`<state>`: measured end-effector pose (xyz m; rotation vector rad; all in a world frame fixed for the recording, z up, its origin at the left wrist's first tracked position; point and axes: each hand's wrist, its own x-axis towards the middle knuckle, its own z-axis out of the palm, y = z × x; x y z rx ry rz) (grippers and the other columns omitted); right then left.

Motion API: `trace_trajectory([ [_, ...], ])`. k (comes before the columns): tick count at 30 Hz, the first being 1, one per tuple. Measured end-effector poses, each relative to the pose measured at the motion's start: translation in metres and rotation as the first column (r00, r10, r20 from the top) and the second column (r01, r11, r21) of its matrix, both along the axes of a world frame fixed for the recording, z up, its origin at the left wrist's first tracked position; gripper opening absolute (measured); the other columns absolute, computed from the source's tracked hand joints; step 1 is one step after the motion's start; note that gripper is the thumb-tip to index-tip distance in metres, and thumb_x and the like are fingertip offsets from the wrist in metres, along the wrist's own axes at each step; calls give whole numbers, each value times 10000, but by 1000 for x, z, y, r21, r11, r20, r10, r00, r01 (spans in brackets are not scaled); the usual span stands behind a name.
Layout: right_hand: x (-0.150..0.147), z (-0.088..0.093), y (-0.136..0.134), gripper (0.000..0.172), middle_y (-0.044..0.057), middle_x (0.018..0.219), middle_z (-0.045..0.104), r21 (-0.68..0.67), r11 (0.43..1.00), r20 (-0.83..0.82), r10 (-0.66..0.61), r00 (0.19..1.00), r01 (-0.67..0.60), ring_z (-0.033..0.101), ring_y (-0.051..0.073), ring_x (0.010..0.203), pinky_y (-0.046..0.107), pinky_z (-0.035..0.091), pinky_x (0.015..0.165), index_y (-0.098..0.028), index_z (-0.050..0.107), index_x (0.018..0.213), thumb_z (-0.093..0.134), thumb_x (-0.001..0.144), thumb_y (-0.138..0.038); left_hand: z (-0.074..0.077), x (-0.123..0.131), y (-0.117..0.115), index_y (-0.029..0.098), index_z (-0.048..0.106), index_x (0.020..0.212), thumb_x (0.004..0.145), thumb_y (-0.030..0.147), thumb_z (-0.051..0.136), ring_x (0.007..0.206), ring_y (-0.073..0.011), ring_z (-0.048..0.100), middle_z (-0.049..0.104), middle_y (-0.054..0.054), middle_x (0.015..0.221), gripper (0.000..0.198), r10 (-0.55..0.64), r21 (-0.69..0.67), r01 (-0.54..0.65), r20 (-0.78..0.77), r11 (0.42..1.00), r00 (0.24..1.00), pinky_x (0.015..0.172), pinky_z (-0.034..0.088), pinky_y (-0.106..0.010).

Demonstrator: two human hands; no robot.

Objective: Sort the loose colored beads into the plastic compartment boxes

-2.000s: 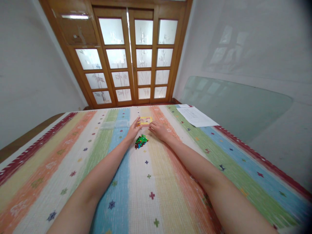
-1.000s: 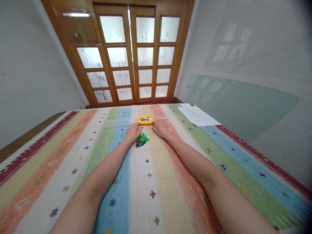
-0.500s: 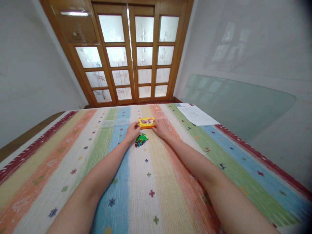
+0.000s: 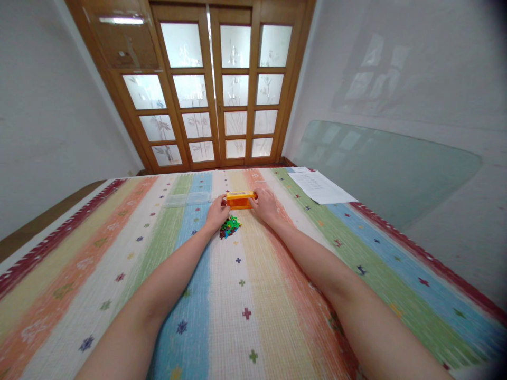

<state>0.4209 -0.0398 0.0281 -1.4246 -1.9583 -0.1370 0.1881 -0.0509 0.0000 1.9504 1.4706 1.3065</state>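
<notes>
A small yellow-and-orange box (image 4: pixel 240 202) is held between my two hands at the far middle of the table, its orange side facing me. My left hand (image 4: pixel 217 213) grips the left end with fingers bent. At the right end, my right hand (image 4: pixel 265 205) has its thumb and fingers closed on the box. Just in front of the box, close to my left hand, lies a pile of small green, brown and blue pieces (image 4: pixel 230 226). Whether the box's lid is raised or the whole box is tilted, I cannot tell.
Clear plastic trays (image 4: pixel 186 199) lie left of my left hand. White printed paper (image 4: pixel 319 187) rests at the far right of the table. A striped tablecloth (image 4: pixel 225 316) covers the table, and wooden glass-paned doors (image 4: pixel 216 124) stand behind it.
The box's printed yellow face has turned away, and its orange side now shows towards me. My right fingers have shifted slightly at its right end. The pile of pieces has stayed put.
</notes>
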Motion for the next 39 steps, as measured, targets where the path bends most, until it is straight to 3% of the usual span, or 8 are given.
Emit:
trace_trajectory([
  [6, -1, -4, 17, 216, 92, 1020, 710, 21, 1000, -291, 14, 957, -9, 642, 260, 942, 400, 485, 913, -207, 621, 1125, 510, 984, -326, 4, 3, -6, 208, 639, 1183, 887, 121, 566, 1088, -221, 681, 722, -76, 1162, 317, -40, -5, 39, -108, 999, 993, 1005, 533, -380],
  [10, 2, -6, 30, 345, 124, 1310, 671, 75, 982, -382, 189, 905, -173, 613, 268, 1222, 441, 475, 1068, -221, 603, 1281, 514, 973, -349, 4, 3, -5, 209, 694, 1040, 873, 153, 611, 1081, -252, 666, 726, -86, 1098, 194, -79, 0, 83, -313, 997, 946, 1022, 517, -413],
  [13, 4, -10, 35, 386, 132, 1452, 605, 59, 956, -329, 292, 898, -289, 524, 266, 1379, 472, 400, 1180, -222, 630, 1322, 523, 972, -347, 4, 3, -5, 202, 705, 1065, 879, 159, 613, 1086, -255, 665, 728, -94, 1111, 212, -84, 9, 94, -356, 996, 931, 1029, 513, -413],
  [16, 5, -12, 33, 324, 122, 1319, 693, -22, 946, -252, 309, 917, -325, 598, 257, 1274, 465, 436, 1144, -218, 698, 1236, 496, 993, -289, 4, 2, -5, 199, 707, 1100, 889, 162, 608, 1121, -253, 661, 728, -94, 1152, 236, -83, 8, 92, -359, 996, 930, 1058, 503, -412],
  [21, 7, -7, 21, 202, 120, 1093, 731, -91, 950, 53, 304, 951, -299, 631, 253, 1068, 400, 474, 999, -181, 755, 1017, 569, 986, -254, 3, 2, -6, 211, 710, 1127, 900, 164, 590, 1174, -247, 654, 723, -87, 1194, 261, -102, -5, 107, -340, 994, 935, 1102, 489, -412],
  [26, 7, 0, 8, 180, 132, 1126, 691, -130, 973, 258, 219, 941, -191, 588, 271, 1094, 380, 433, 965, -178, 751, 990, 618, 979, -300, 5, -6, 0, 214, 720, 1172, 901, 189, 585, 1342, -265, 564, 647, -103, 1379, 304, -81, 63, 108, -333, 992, 939, 1201, 415, -447],
  [34, -1, -2, 6, 184, 142, 1057, 739, -169, 985, 335, 83, 938, -27, 629, 285, 1042, 371, 413, 930, -192, 746, 1038, 570, 997, -227, 7, -43, 10, 221, 578, 1451, 901, 273, 615, 1511, -375, 346, 501, -142, 1580, 554, 139, 19, -149, -497, 989, 856, 1265, 202, -597],
  [39, -10, -8, 11, 209, 120, 1029, 752, -160, 986, 271, 86, 959, -43, 649, 260, 967, 339, 412, 867, -181, 721, 1122, 553, 1005, -224, 5, -42, 7, 252, 542, 1478, 917, 313, 612, 1542, -406, 266, 472, -141, 1603, 569, 144, 5, -173, -575, 985, 805, 1253, 94, -671],
])
